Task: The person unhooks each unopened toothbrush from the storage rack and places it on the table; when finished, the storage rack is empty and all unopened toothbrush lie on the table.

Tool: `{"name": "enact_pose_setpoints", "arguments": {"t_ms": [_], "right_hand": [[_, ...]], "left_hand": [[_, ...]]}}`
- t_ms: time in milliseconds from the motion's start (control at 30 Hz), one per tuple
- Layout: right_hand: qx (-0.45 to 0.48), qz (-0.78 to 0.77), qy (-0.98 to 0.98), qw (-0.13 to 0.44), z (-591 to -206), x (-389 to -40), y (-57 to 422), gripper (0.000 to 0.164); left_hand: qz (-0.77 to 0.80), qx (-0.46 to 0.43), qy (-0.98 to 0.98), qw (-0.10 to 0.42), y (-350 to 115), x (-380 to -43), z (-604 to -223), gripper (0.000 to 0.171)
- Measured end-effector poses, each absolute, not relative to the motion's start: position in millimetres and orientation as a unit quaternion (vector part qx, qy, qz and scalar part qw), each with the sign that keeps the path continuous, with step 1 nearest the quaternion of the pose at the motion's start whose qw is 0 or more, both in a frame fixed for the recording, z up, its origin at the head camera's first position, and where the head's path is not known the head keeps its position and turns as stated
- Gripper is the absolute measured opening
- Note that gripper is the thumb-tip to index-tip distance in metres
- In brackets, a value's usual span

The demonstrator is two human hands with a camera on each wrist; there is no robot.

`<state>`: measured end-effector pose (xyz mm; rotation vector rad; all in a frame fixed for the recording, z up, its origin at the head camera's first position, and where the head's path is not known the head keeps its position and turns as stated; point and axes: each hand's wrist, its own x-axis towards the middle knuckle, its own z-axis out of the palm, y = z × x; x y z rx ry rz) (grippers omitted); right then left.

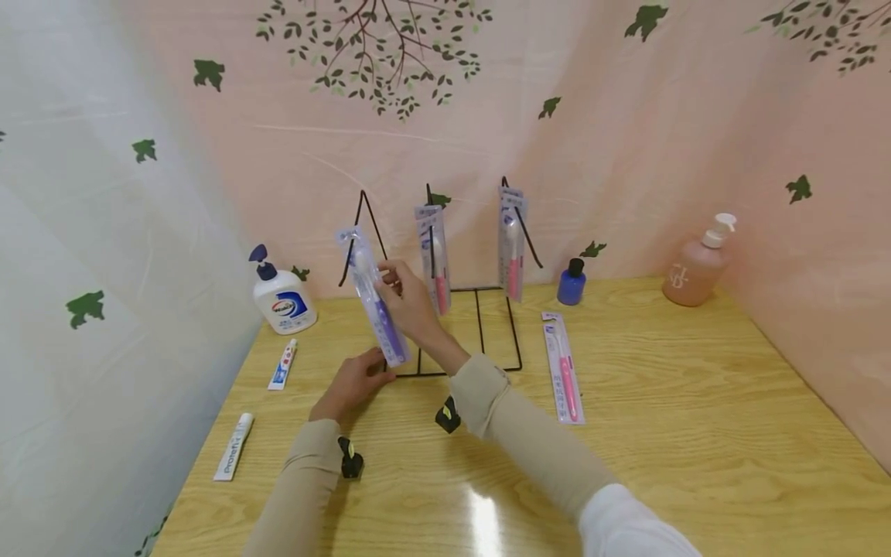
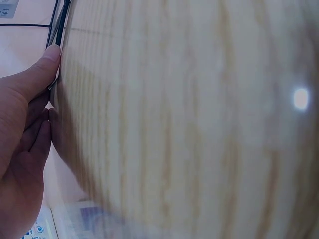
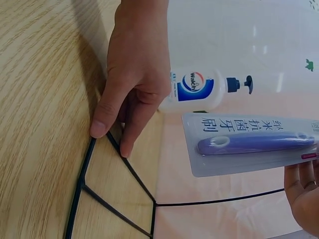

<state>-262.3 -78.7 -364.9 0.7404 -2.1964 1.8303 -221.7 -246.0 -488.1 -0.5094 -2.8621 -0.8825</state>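
Note:
A black wire rack (image 1: 479,325) with three tall hooks stands near the back of the table. My left hand (image 1: 355,383) pinches its front left base corner between thumb and fingers, seen close in the right wrist view. At the left hook, my right hand (image 1: 414,302) holds the right edge of a packaged purple toothbrush (image 1: 390,336). That package overlaps the hook near its top and tilts, lower end toward me. Packaged pink toothbrushes hang on the middle hook (image 1: 441,286) and right hook (image 1: 513,271). Another packaged pink toothbrush (image 1: 564,371) lies on the table right of the rack.
Left of the rack are a white pump bottle (image 1: 281,305), a small toothpaste tube (image 1: 281,367) and a white tube (image 1: 234,447). A blue bottle (image 1: 571,286) and a pink pump bottle (image 1: 692,271) stand at the back right. Patterned curtains border the table.

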Motion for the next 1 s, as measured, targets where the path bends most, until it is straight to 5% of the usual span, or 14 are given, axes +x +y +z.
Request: {"name": "enact_pose_setpoints", "arguments": {"t_ms": [1000], "right_hand": [[0.300, 0.594, -0.744, 0.063, -365, -243, -59, 0.030]], "left_hand": [[-0.291, -0.156, -0.944, 0.017, -250, -226, -490, 0.049]]}}
